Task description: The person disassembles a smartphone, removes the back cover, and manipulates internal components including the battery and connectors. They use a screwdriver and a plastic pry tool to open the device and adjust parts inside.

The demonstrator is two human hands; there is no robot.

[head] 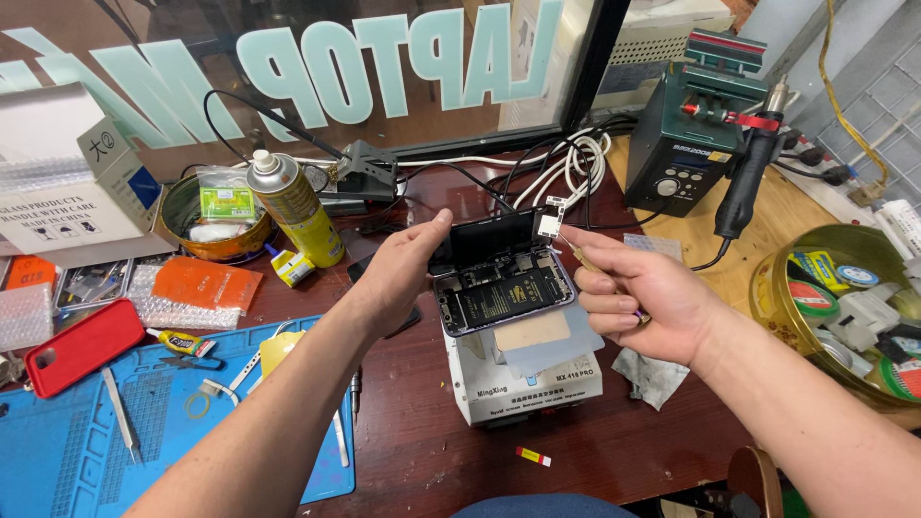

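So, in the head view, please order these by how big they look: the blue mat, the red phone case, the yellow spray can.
1. blue mat, clearly largest.
2. yellow spray can and red phone case look similar; the case lies nearer the camera, so I leave them unranked.

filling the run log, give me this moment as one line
left hand: props opened phone screen | right hand: tool tip at phone top edge | phone: on white heating pad box
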